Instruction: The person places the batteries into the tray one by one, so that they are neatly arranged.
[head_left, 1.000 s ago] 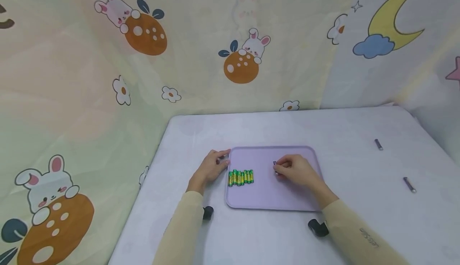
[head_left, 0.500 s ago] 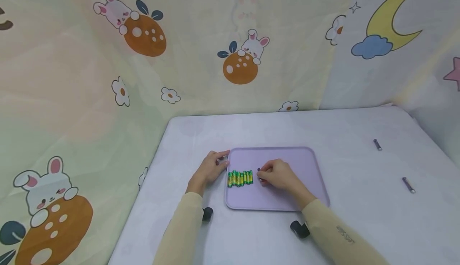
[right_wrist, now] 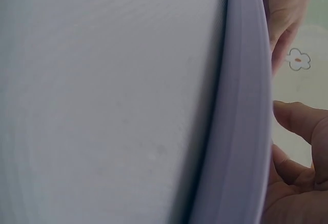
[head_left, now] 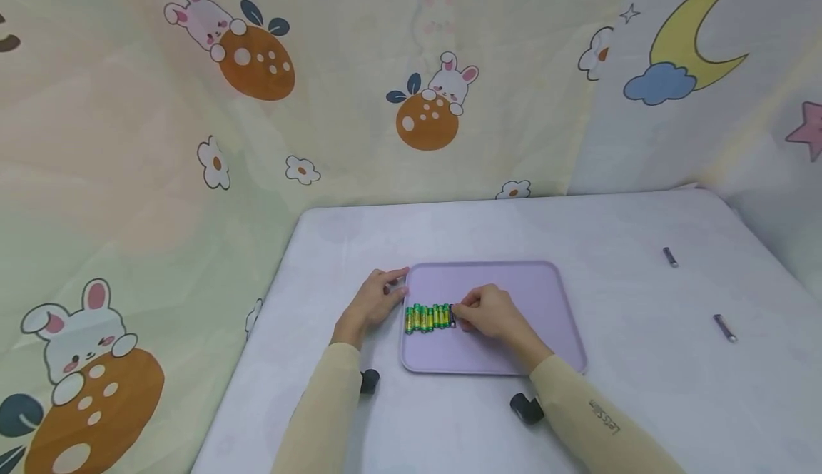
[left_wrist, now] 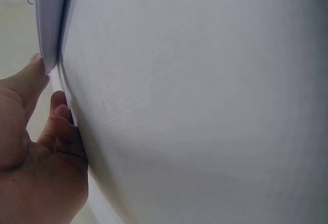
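A lilac tray [head_left: 529, 295] lies on the table, with a row of green-and-yellow batteries [head_left: 425, 318] near its left side. At the right end of this row, my right hand [head_left: 493, 311] pinches a dark battery [head_left: 452, 317] between thumb and fingers, right beside the last green one. My left hand [head_left: 374, 300] rests at the tray's left edge, its fingertips against the rim. In the left wrist view the left hand [left_wrist: 43, 157] touches the tray's rim [left_wrist: 50, 29]. The right wrist view shows the right hand [right_wrist: 302, 157] beyond the tray's side wall [right_wrist: 238, 106], which hides the batteries.
Two more dark batteries lie apart at the right of the white-covered table, one farther back [head_left: 671, 257] and one nearer [head_left: 725, 328]. A printed cloth with rabbits [head_left: 427, 123] hangs behind the table.
My right hand has moved left across the tray with the dark battery, bringing it up to the right end of the green row. My left hand has stayed at the tray's edge.
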The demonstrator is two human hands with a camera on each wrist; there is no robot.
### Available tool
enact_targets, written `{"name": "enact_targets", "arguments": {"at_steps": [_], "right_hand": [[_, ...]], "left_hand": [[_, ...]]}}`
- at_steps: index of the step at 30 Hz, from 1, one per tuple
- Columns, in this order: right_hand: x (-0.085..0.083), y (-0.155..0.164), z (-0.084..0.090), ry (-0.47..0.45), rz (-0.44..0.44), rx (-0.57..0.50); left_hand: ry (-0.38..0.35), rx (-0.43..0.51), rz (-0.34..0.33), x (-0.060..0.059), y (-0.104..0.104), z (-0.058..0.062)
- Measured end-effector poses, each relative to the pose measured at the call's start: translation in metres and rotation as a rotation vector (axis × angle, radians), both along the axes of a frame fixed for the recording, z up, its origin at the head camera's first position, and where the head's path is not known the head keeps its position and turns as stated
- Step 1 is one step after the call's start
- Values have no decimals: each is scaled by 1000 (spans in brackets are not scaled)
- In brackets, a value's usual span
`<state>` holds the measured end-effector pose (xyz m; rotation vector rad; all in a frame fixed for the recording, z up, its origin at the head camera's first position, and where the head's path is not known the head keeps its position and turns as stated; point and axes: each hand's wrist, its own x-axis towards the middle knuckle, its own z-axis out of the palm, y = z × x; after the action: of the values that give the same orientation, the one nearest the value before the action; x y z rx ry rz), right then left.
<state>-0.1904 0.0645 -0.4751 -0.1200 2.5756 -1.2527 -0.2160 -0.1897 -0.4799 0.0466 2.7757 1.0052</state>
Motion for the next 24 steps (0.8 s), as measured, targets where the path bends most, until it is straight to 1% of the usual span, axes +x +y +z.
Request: {"name": "enact_targets", "arguments": {"at_steps": [4, 8, 15, 20, 24], "right_hand": [[0, 1, -1, -7, 12, 2], [2, 8, 1, -9, 50, 1], [1, 37, 7, 39, 140, -5], [-1, 65, 13, 73, 172, -63], [-1, 88, 19, 71, 183, -131]], "left_hand": [[-8, 4, 2, 1, -1, 0], [-10, -7, -2, 0, -1, 0], [-1, -1, 1, 0, 0, 1], [0, -8, -5, -1, -1, 0], [-6, -18, 4, -1, -2, -1]]}}
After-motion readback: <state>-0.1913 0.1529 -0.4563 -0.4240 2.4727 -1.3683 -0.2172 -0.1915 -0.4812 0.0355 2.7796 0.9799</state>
